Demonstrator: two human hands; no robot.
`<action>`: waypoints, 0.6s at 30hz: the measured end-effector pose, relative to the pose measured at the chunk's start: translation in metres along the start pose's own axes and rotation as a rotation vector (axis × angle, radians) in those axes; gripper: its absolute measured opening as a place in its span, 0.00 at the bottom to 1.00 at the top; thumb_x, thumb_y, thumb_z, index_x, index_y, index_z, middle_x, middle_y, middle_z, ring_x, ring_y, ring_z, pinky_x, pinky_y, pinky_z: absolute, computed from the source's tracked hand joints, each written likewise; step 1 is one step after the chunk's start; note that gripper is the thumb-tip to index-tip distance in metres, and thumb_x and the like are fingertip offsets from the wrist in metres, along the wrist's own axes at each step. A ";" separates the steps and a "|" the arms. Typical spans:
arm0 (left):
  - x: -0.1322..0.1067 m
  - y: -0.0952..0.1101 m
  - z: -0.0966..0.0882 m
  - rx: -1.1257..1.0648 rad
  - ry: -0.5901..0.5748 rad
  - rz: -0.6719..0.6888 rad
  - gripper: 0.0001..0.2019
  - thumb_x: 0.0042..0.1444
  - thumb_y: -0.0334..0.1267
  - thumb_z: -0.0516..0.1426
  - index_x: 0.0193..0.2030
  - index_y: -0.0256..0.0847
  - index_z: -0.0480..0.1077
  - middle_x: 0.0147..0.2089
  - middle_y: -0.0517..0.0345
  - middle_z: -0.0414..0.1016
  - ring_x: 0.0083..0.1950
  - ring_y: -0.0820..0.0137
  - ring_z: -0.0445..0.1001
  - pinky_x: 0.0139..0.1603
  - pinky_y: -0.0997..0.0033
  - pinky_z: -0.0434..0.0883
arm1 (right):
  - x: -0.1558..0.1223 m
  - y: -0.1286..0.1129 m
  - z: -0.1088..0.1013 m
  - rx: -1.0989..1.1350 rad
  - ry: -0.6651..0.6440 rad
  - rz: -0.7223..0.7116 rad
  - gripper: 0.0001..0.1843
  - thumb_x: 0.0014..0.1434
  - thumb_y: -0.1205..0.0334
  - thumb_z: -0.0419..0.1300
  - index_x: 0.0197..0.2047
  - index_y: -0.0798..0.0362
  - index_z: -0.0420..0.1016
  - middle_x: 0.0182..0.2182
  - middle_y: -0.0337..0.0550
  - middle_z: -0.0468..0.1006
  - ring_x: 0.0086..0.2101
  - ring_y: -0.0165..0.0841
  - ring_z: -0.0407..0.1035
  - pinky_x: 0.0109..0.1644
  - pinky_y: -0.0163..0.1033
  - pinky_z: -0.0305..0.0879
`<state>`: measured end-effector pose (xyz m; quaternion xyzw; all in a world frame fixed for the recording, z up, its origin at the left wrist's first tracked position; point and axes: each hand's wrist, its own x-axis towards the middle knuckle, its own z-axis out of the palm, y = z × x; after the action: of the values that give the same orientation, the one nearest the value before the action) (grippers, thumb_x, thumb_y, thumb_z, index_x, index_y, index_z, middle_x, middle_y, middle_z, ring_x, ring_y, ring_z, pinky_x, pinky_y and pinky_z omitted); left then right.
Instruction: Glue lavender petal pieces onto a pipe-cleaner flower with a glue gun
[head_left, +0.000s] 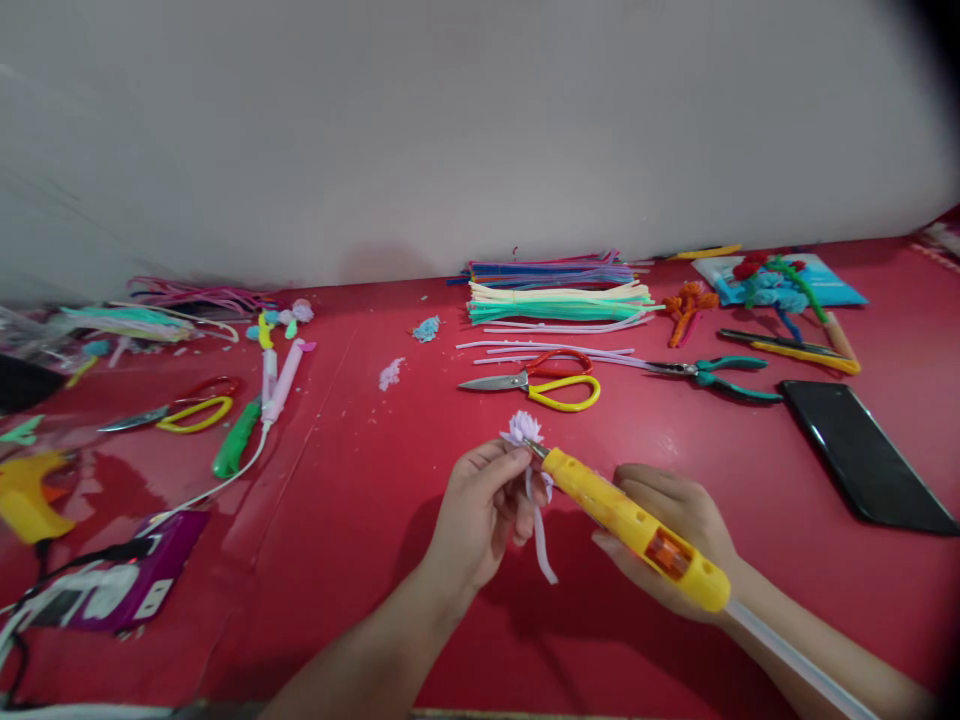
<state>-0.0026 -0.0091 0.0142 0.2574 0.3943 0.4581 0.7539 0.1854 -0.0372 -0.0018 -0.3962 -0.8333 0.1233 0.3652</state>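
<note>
Between the fingertips of my left hand (484,505) is a lilac pipe-cleaner flower (523,428), its pale stem (541,550) hanging below the fingers. My right hand (679,525) is wrapped around a yellow hot glue gun (622,515), whose handle and trigger are mostly hidden behind its body. The metal nozzle (535,449) meets the right side of the flower; whether it touches the petals I cannot tell. A clear glue stick (795,655) sticks out of the gun's back end.
Scissors (562,385), pliers (705,375) and bundled pipe cleaners (559,300) lie beyond my hands. A black phone (862,455) is at right. Another yellow glue gun (34,495), a purple power strip (161,570), a pink hot iron (281,385) and more scissors (180,408) are at left.
</note>
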 end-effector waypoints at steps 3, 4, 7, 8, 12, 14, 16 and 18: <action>0.000 0.000 0.000 -0.007 -0.006 0.003 0.09 0.52 0.36 0.57 0.24 0.34 0.69 0.17 0.60 0.72 0.09 0.82 0.60 0.07 0.86 0.54 | -0.001 0.000 -0.001 -0.002 0.007 -0.002 0.10 0.54 0.67 0.56 0.25 0.52 0.58 0.21 0.35 0.58 0.21 0.27 0.54 0.24 0.33 0.50; 0.000 0.000 0.000 -0.009 -0.006 0.006 0.09 0.53 0.36 0.57 0.24 0.34 0.69 0.17 0.60 0.72 0.09 0.82 0.60 0.07 0.86 0.54 | -0.001 0.000 -0.001 -0.001 0.007 0.003 0.10 0.55 0.67 0.56 0.24 0.52 0.58 0.21 0.35 0.58 0.21 0.27 0.54 0.24 0.33 0.50; 0.000 0.000 0.000 -0.003 0.001 0.025 0.09 0.53 0.35 0.56 0.24 0.34 0.68 0.17 0.60 0.72 0.09 0.82 0.61 0.07 0.86 0.55 | 0.000 -0.001 0.000 0.003 -0.003 0.023 0.10 0.55 0.66 0.56 0.24 0.52 0.58 0.21 0.36 0.58 0.21 0.27 0.54 0.24 0.33 0.50; 0.000 -0.001 0.001 0.009 0.010 0.037 0.09 0.53 0.35 0.56 0.24 0.34 0.68 0.17 0.60 0.72 0.09 0.81 0.62 0.08 0.86 0.56 | 0.001 -0.001 0.001 0.002 -0.004 0.028 0.10 0.55 0.66 0.56 0.24 0.52 0.59 0.21 0.36 0.59 0.21 0.27 0.55 0.24 0.33 0.50; 0.000 -0.002 -0.001 0.100 0.063 0.107 0.10 0.54 0.35 0.57 0.24 0.35 0.67 0.18 0.60 0.72 0.10 0.80 0.63 0.09 0.84 0.58 | 0.001 -0.004 0.001 -0.006 0.005 0.054 0.11 0.55 0.65 0.56 0.24 0.52 0.59 0.20 0.35 0.59 0.20 0.26 0.54 0.23 0.33 0.50; 0.002 -0.002 -0.003 0.134 0.084 0.137 0.09 0.54 0.36 0.57 0.25 0.34 0.68 0.18 0.61 0.72 0.10 0.80 0.64 0.09 0.84 0.58 | 0.001 -0.004 0.000 -0.024 0.002 0.075 0.12 0.55 0.63 0.57 0.24 0.52 0.59 0.20 0.35 0.59 0.20 0.26 0.55 0.24 0.33 0.51; 0.005 -0.001 -0.007 0.152 0.094 0.168 0.09 0.54 0.37 0.57 0.27 0.34 0.70 0.18 0.61 0.72 0.11 0.81 0.64 0.10 0.85 0.57 | 0.002 -0.002 -0.003 -0.046 -0.005 0.115 0.10 0.56 0.62 0.57 0.25 0.52 0.61 0.21 0.36 0.62 0.21 0.27 0.58 0.25 0.33 0.53; 0.008 0.000 -0.010 0.153 0.097 0.195 0.09 0.55 0.37 0.56 0.28 0.34 0.70 0.19 0.62 0.72 0.11 0.82 0.63 0.10 0.86 0.56 | 0.004 0.003 -0.007 -0.068 -0.047 0.198 0.06 0.56 0.63 0.56 0.29 0.52 0.63 0.25 0.39 0.66 0.23 0.28 0.62 0.27 0.33 0.55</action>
<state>-0.0088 -0.0012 0.0057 0.3287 0.4371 0.5096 0.6642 0.1907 -0.0326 0.0038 -0.4856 -0.8022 0.1397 0.3179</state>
